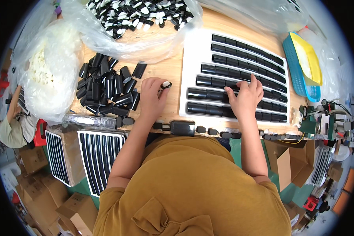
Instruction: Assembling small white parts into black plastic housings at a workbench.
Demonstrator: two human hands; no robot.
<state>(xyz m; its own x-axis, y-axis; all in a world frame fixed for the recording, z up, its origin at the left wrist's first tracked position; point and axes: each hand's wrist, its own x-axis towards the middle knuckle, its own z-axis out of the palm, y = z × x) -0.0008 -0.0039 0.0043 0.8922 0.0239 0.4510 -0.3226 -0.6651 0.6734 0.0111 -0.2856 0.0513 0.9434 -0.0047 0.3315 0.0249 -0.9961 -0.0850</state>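
Beside a heap of loose black pieces, my left hand point(151, 98) is closed, pinching a small oval black cap with a white insert point(166, 84) between thumb and fingertips. To the right lies a white sheet point(190, 53) bearing several curved rows of glossy black cylindrical pieces point(206, 94). My right hand point(246, 96) reaches over the middle of these rows with thumb and fingers apart. Its thumb and index fingertips rest on or just above the pieces; exact contact is hard to make out. The hand covers part of the lower rows.
Loose black pieces point(106, 86) lie heaped at the left. Behind them a clear plastic bag point(153, 49) holds black and white caps; another bag point(47, 78) holds cream-coloured parts. Blue and yellow baskets point(293, 59) stand at the right. Filled sheets point(100, 157) and cardboard boxes point(291, 161) are below.
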